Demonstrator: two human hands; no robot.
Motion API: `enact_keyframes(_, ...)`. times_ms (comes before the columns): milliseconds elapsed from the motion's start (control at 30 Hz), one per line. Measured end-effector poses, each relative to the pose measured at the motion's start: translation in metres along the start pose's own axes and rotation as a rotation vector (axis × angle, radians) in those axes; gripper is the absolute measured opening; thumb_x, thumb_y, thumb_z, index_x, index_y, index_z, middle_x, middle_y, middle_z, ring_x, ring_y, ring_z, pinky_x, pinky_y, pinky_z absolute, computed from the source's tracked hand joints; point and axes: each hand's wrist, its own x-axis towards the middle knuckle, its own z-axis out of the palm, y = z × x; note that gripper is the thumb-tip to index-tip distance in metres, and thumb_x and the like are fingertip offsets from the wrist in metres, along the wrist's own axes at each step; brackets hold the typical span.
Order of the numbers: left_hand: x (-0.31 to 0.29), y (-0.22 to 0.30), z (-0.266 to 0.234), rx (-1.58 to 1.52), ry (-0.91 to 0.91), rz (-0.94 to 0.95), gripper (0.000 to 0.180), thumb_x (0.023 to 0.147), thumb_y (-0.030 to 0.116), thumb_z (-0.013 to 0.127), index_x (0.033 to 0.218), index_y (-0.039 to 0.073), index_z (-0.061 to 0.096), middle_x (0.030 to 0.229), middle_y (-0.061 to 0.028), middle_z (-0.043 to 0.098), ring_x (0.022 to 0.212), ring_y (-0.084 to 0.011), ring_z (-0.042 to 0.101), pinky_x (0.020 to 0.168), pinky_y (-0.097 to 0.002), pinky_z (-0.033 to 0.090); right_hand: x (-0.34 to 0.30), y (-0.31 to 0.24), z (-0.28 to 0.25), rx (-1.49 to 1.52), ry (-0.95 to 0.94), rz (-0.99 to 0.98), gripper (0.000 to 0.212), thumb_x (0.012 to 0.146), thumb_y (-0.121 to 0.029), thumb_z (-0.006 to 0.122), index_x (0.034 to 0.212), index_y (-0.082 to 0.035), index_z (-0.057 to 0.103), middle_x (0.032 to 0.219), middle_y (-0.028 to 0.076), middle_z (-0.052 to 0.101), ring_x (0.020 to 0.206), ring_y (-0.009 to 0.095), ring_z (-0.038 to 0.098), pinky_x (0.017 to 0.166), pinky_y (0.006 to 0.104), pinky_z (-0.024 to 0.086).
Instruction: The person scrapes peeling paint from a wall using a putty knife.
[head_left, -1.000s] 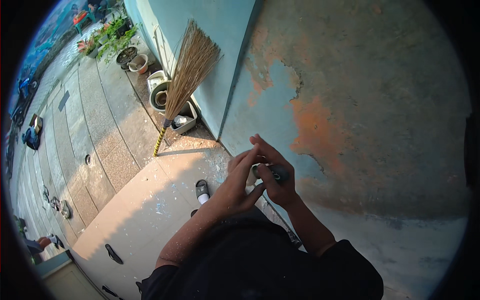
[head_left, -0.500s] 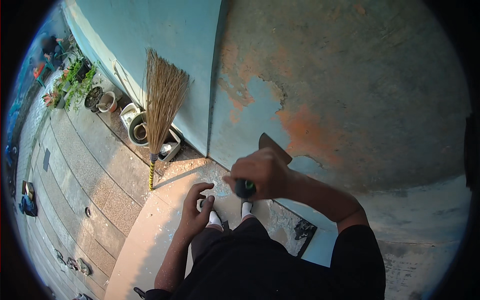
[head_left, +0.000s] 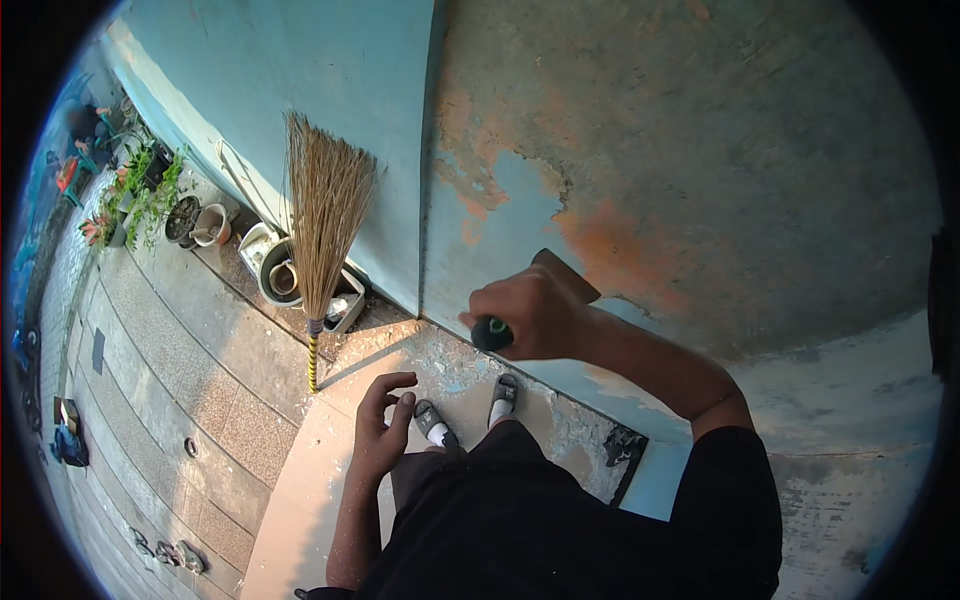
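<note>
My right hand (head_left: 532, 318) is closed round the dark handle of a scraper (head_left: 568, 276), whose wide flat blade lies against or very close to the wall. Beside the blade, blue paint (head_left: 524, 195) on the wall (head_left: 730, 180) ends in a ragged peeling edge, with orange patches and bare grey plaster around it. My left hand (head_left: 383, 425) hangs in front of me with its fingers loosely curled and apart, holding nothing. Paint flakes (head_left: 455, 365) lie scattered at the wall's foot, near my sandals (head_left: 430, 415).
An upright stick broom (head_left: 325, 215), bristles up, leans by the blue wall. Behind it are buckets and a basin (head_left: 345, 305), then potted plants (head_left: 150, 185). Sandals (head_left: 165, 552) lie on the tiled floor at left. A person (head_left: 82, 125) sits far off.
My right hand and the scraper have shifted slightly to the right and up along the wall. The view has tilted a little, so my sandals show more.
</note>
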Motion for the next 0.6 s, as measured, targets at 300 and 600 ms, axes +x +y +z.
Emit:
enact_keyframes(300,-0.005,-0.007,-0.005,0.003,-0.009,-0.044,0.023,0.099,0.012,0.057,0.119,0.002,0.062,0.117,-0.0109,0.067,0.113,-0.0202,0.062,0.09,-0.0341,0.048,-0.019,0.018,0.001,-0.023,0.005,0.086,0.021,0.083,-0.013,0.075,0.071,-0.007,0.059,0.06,0.011,0.058,0.053,0.027,0.062,0.05,0.0373,0.047)
enact_keyframes(600,0.001,-0.008,0.001,0.029,-0.045,-0.061,0.023,0.099,0.012,0.057,0.119,0.002,0.062,0.118,-0.01,0.067,0.112,-0.0196,0.062,0.09,-0.0332,0.047,-0.026,0.015,0.001,0.043,-0.008,0.099,0.018,0.081,-0.01,0.076,0.073,-0.006,0.061,0.064,0.012,0.063,0.057,0.029,0.065,0.052,0.037,0.049)
